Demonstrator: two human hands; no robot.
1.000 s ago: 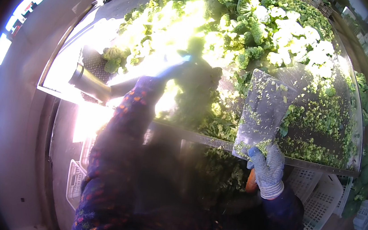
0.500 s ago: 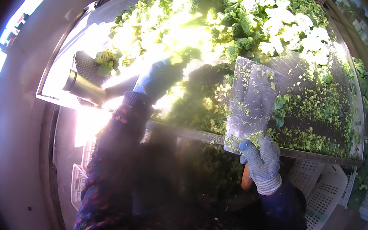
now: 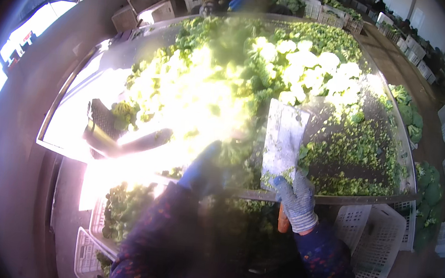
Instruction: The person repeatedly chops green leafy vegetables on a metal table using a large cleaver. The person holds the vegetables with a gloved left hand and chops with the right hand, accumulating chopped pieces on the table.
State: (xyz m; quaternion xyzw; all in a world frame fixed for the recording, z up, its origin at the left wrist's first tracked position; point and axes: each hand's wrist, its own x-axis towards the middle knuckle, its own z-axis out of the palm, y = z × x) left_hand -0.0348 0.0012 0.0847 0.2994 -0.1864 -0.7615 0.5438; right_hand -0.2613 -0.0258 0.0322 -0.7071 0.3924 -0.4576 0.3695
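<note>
Cleaver [image 3: 283,140] spans the table's [image 3: 357,200] near edge, its handle [image 3: 283,221] grasped by the right hand [image 3: 297,199], apparently kept clear of the left hand [image 3: 201,169], whose grip cannot be told through shadow. Broccoli [image 3: 316,73] crowds the far side; rightward, low scraps [image 3: 354,147] leave more open room.

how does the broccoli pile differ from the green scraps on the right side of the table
The broccoli pile is made of chunky florets, while the scraps are tiny bits. The pile is heaped up, whereas the scraps lie thinly scattered. Glare washes out much of the pile, but the scraps show little glare. Both are green and on the same table.
</note>
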